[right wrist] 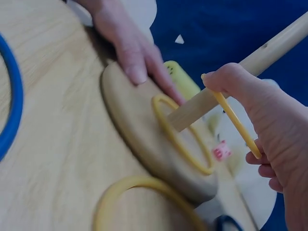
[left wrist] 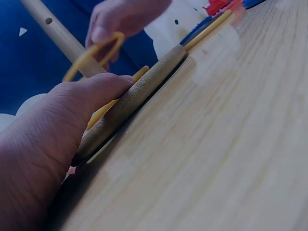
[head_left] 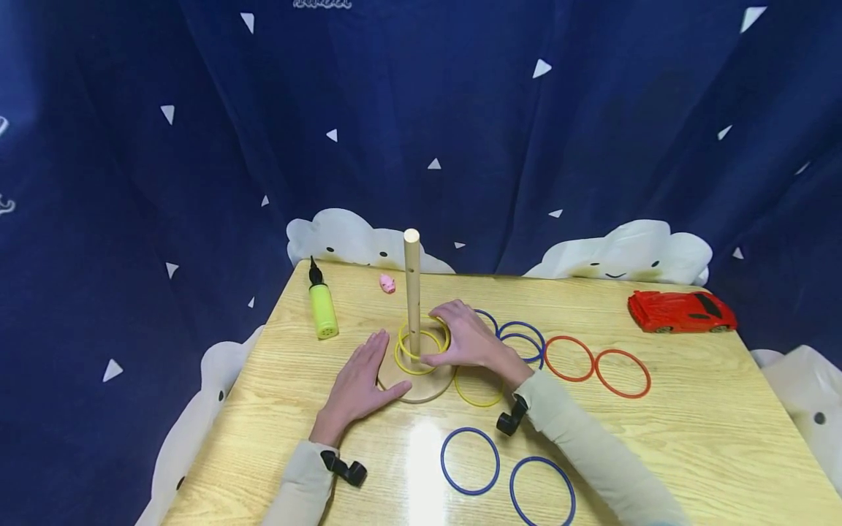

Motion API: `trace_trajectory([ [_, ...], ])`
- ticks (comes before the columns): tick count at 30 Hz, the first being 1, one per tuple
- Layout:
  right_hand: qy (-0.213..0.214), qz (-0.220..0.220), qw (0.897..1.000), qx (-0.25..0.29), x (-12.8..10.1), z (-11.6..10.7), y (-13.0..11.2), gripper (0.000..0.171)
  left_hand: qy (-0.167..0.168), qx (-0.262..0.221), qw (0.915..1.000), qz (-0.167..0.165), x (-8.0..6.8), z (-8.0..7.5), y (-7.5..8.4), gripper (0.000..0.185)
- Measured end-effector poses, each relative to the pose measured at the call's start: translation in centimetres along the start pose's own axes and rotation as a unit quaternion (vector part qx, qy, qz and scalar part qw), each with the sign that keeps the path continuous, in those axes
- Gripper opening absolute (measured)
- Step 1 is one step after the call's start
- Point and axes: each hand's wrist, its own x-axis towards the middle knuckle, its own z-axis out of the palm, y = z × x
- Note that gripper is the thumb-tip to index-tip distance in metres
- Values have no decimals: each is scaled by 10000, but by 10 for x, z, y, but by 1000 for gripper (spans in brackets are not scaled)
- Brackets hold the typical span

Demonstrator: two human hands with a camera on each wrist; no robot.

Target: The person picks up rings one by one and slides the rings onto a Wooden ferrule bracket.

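A wooden peg (head_left: 412,285) stands upright on a round wooden base (head_left: 427,394). My right hand (head_left: 470,336) pinches a yellow ring (right wrist: 237,124) between thumb and fingers, tilted around the lower part of the peg and above the base. Another yellow ring (right wrist: 208,166) lies on the base around the peg's foot. At the base's left side rests my left hand (head_left: 358,383), fingers extended and thumb spread over the near rim. The left wrist view shows that thumb (left wrist: 103,89) against the base.
Right of the base lie a yellow ring (head_left: 479,405), several blue rings (head_left: 522,324) and two red rings (head_left: 571,380). Nearer are two blue rings (head_left: 444,467). A red toy car (head_left: 684,312), a yellow-green hand pump (head_left: 324,310) and a pink pig figure (head_left: 387,283) sit farther back.
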Motion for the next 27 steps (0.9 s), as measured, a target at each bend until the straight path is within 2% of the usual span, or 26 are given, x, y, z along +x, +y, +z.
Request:
trace_trajectory([
  [10,-255,186,9991,-288,-9,24,13,95,-49,26,10000,-10,0,0,0,113],
  [16,-297,288,9987,-307,-17,28,16,97,-30,-8,10000,6,1,2,1,113],
  [22,97,489,9987,-73,-37,15,17,101,-18,-65,10000,-36,-1,2,2,113],
  [27,624,816,9947,32,-69,-8,31,94,-22,-101,9999,-54,-1,1,2,113],
])
